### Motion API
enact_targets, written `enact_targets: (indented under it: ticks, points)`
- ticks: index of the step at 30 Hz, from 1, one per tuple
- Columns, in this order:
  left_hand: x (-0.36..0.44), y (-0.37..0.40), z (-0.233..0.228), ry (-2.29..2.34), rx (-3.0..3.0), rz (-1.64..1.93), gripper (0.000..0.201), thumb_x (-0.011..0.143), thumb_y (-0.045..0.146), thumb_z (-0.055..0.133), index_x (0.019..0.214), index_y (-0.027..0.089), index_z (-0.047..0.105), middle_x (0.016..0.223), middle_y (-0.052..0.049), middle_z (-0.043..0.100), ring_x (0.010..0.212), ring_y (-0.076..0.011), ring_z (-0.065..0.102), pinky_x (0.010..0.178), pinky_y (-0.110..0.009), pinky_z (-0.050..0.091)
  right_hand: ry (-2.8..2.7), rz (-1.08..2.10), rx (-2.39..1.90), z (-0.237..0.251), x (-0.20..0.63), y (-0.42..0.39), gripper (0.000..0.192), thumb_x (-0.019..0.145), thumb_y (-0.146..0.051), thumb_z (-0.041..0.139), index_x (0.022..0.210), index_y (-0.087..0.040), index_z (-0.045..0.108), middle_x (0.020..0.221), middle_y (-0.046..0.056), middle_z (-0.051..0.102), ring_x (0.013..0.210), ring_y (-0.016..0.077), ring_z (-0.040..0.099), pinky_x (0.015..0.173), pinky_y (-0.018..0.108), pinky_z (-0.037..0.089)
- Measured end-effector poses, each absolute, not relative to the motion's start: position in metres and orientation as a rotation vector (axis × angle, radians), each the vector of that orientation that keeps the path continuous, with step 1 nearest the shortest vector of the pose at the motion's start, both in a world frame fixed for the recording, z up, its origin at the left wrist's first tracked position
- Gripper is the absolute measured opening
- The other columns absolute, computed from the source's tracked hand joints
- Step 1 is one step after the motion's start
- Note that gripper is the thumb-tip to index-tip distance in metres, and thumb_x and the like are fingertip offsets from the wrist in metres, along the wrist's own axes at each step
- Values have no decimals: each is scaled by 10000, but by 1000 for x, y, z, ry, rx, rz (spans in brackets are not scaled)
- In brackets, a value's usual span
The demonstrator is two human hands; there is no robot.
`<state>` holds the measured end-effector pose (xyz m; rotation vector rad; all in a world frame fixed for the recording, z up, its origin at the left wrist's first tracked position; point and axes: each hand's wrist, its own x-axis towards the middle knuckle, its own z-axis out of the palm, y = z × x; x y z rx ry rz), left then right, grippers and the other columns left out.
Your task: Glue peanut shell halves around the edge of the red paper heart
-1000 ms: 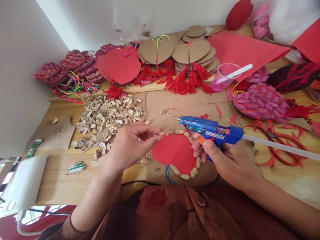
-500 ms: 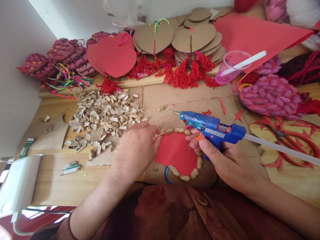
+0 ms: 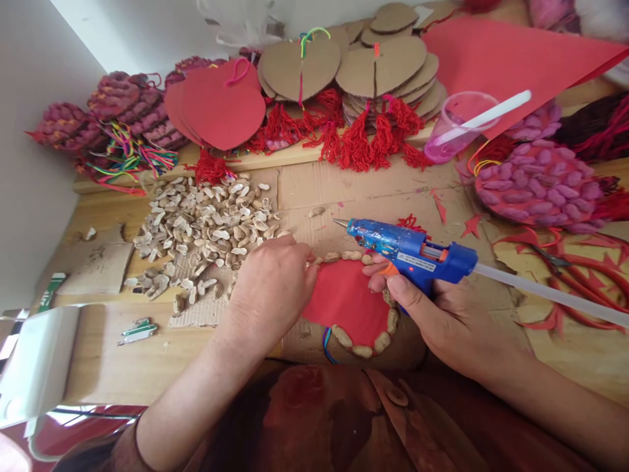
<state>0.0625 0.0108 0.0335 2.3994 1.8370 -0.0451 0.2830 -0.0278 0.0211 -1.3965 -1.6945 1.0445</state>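
A red heart-shaped piece lies in front of me, with peanut shells stuck along much of its rim. My left hand is closed at the heart's left edge, its fingertips pinched at a peanut shell on the rim; the hand itself hides most of that shell. In my right hand is a blue hot glue gun, its fingers wrapped round the handle over the heart's right side. The gun's metal nozzle points left, above the cardboard, and a clear glue stick sticks out of its back.
Loose peanut shells are heaped at the left. Cardboard hearts, red hearts and red tassels line the back. A plastic cup, a pink shell-covered piece and orange-handled scissors are at the right.
The view has shifted slightly. Both hands keep nearly the same pose, the left at the heart's edge and the right around the glue gun.
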Motion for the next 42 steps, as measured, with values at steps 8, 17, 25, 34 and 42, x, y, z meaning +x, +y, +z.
enact_targets:
  ticks: [8,17,25,34,42]
  points:
    - [65,13,33,1839,2404,-108,221,931,232,584,920,194,802,904,-88,763,804,-266,709,695,-358,510,-1628,1118,-1399,14,283,-29,179,1000,-349,577,934,-261,717,936,24,789,876,227,751,803,373,629]
    - [69,13,29,1800,2452,-117,226,921,170,573,835,164,782,843,-110,736,844,-301,709,721,-392,535,-1586,1161,-1339,9,281,-26,199,1009,-358,567,906,-271,714,981,24,784,962,240,732,902,413,602]
    - [41,8,38,1851,2311,198,185,952,263,629,1007,214,798,969,-63,791,895,-270,737,808,-373,558,-1421,1212,-1348,7,279,-31,170,996,-377,606,952,-248,708,1010,47,792,935,202,759,857,347,637]
    - [31,11,28,1754,2143,339,184,928,237,623,938,244,806,970,-11,807,932,-226,749,865,-328,559,-1440,1141,-1307,5,278,-28,200,1012,-346,600,904,-235,726,1001,44,771,950,173,746,879,300,626]
    - [42,12,21,1742,2128,307,161,901,225,653,927,248,811,973,-16,810,930,-240,750,872,-356,568,-1453,1179,-1299,3,277,-28,148,1021,-336,593,1025,-253,716,1003,30,771,903,182,742,852,335,635]
